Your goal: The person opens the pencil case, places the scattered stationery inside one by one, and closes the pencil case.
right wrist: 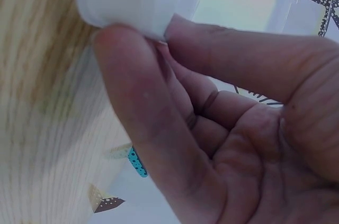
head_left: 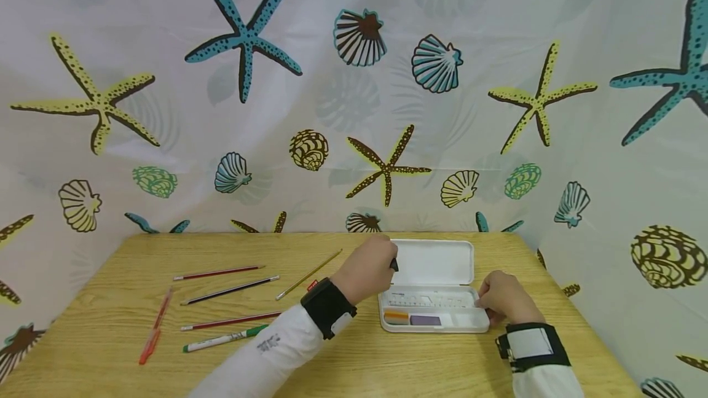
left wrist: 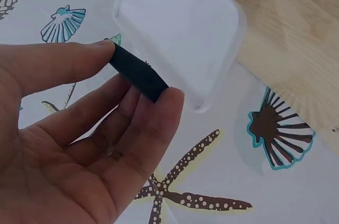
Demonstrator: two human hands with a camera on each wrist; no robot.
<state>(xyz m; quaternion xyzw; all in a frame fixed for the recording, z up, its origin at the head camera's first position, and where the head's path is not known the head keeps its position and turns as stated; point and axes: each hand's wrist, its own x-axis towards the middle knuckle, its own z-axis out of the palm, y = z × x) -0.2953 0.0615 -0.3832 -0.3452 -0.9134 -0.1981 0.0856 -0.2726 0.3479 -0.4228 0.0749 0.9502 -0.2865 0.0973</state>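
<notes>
Over the open white pencil case (head_left: 434, 284), the left hand (head_left: 367, 268) is pinching a short black object (left wrist: 139, 72) that could slip; the right hand (head_left: 500, 296) is gripping the case's right edge.

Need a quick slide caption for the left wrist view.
Left hand pinches a short black stick between thumb and fingertips beside the open white pencil case lid.

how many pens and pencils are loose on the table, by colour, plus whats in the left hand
red-striped pencils: 2
dark striped pencil: 1
yellow pencil: 1
orange-red pen: 1
green-capped white pen: 1
small black piece pinched in the left hand: 1
total: 7
</notes>
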